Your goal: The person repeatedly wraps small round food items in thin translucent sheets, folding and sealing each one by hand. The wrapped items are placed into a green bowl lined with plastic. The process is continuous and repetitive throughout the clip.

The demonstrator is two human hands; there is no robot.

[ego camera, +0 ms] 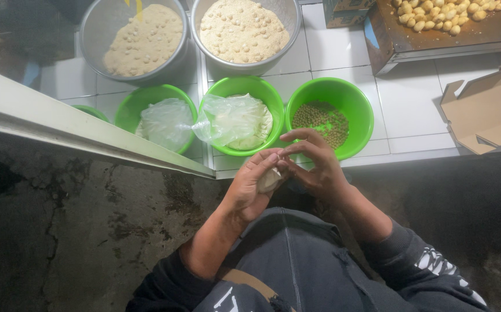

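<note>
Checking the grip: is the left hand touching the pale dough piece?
Touching. The head view shows the left hand cupped around the dough piece, no gap.

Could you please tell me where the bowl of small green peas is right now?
The green bowl of peas sits rightmost in the row of three green bowls on the white tiles, just beyond the right hand.

White tiled floor above dark stained concrete

White floor tiles (pixel 331 52) fill the upper frame; a pale ledge (pixel 60 124) crosses the left diagonally, with blotchy dark concrete floor (pixel 65 231) spreading dimly lit below.
</note>
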